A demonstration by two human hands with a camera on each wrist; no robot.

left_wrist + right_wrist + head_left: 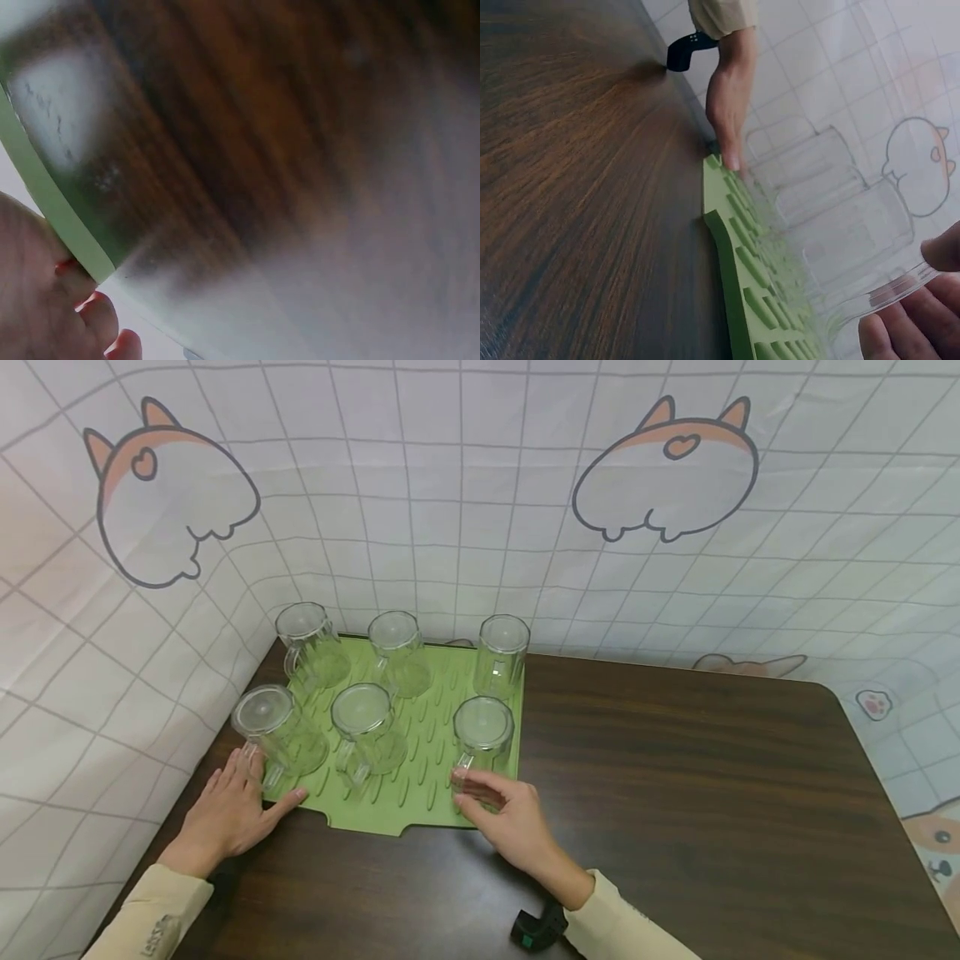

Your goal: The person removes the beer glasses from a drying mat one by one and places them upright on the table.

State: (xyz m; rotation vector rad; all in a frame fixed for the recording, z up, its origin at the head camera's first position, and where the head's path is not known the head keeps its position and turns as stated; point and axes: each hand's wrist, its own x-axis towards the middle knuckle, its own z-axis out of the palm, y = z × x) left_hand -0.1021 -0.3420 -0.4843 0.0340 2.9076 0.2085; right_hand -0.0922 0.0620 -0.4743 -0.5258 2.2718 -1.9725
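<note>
Clear glass mugs stand in two rows on a green ridged drying mat [367, 820]. My right hand [510, 818] pinches the handle of the front right mug [483, 727]; the right wrist view shows thumb and fingers [911, 330] at that clear handle [889, 292]. With fingers spread, my left hand [228, 810] rests at the mat's front left corner, its thumb over the front edge. Its fingertips are close beside the front left mug [281, 731]. In the left wrist view, only part of this hand [45, 300] shows, by the mat's green edge [64, 214].
Between the outer front mugs stands another mug [367, 727]. The back row has a left mug [311, 643], a middle mug [400, 652] and a right mug [502, 652]. Dark wooden tabletop [697, 793] extends rightward. A patterned white curtain [480, 493] hangs behind and at the sides.
</note>
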